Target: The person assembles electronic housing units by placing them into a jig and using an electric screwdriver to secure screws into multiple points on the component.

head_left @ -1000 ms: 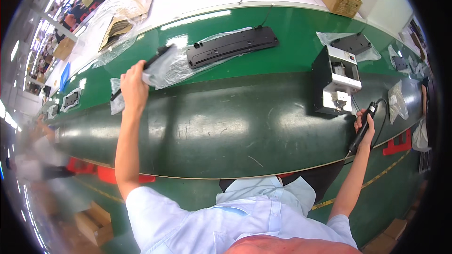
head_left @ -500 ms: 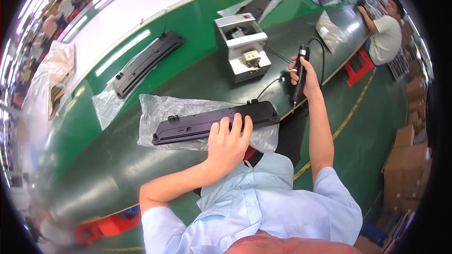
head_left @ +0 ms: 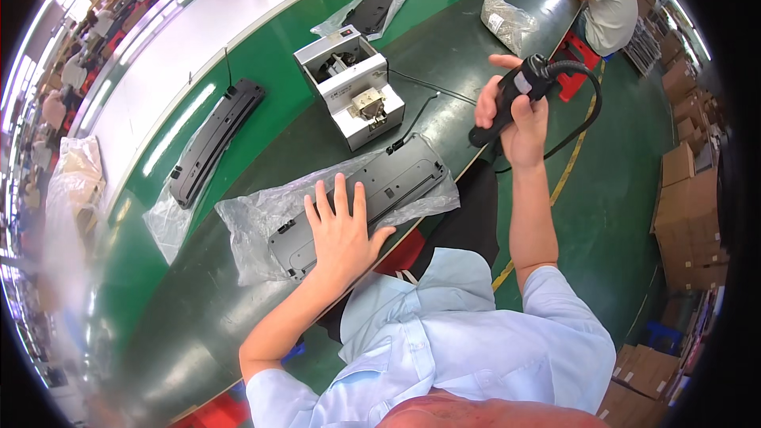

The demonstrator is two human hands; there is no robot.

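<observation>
My left hand (head_left: pixel 341 234) lies with fingers spread on a long black plastic housing (head_left: pixel 396 182), near its left half. Under the housing is a crumpled clear plastic bag (head_left: pixel 261 214), and a short cable leaves its far edge. Off to the right, above the bench edge, my right hand (head_left: pixel 523 127) is wrapped round a black electric screwdriver (head_left: pixel 511 95) with a coiled cord at its upper end. The screwdriver is tilted; its bit cannot be made out. Beyond the housing stands a grey-white screw feeder (head_left: pixel 353 87) with an open top.
On the green bench (head_left: pixel 174 325), a second black housing (head_left: pixel 218 139) lies on plastic at the left, and a third (head_left: pixel 376 4) lies at the back. A clear bag of small parts (head_left: pixel 507 20) sits right of the feeder. A co-worker (head_left: pixel 606 0) sits at the far right; cartons (head_left: pixel 690 206) are stacked behind.
The housing now lies flatter, its broad face showing. My left hand has shifted left and spread its fingers. My right hand has turned the screwdriver over to a tilt. The whole view has shifted.
</observation>
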